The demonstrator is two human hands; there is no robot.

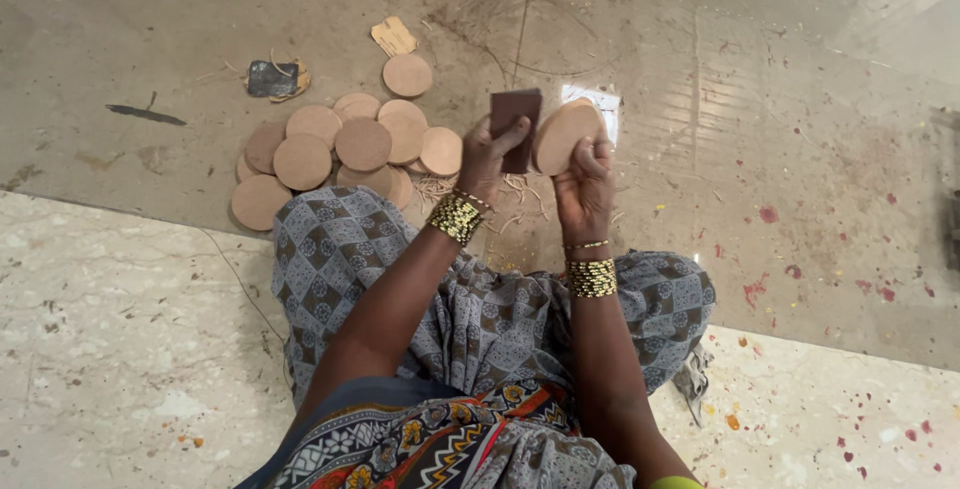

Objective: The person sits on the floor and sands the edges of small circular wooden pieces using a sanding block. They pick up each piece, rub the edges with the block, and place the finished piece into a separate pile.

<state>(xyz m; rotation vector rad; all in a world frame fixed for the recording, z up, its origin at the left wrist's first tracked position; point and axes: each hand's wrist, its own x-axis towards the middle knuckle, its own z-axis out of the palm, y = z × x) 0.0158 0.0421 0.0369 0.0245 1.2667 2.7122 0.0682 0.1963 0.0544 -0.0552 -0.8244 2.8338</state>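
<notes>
Surface: glossy grey-brown stone floor (760,69), scuffed, with faint scribed circle marks beyond the hands and red paint flecks off to the right of the right hand. A paler speckled terrazzo floor band (120,349) lies nearer the person, under the crossed legs in blue-grey patterned cloth (480,319).

Item 1: round flat tan wooden disc (562,135), plain smooth face, held tilted on edge above the floor. The right hand (585,184) is closed around its lower rim, fingers curled over the edge; gold bead bangles at the wrist.

Item 2: dark brown rectangular sanding block (516,127), upright, touching the disc's left edge. The left hand (488,157) is closed on it, thumb across the face; gold bangles at the wrist.

Item 3: heap of matching tan wooden discs (345,144), overlapping on the floor, left of the left hand; one lies apart at the far side.

Item 4: pale wood shavings (520,199), scattered on the floor directly beneath both hands.

Item 5: torn tan card scrap (393,36) and a small dark grey abrasive pad (272,79), well beyond and left of the left hand.
</notes>
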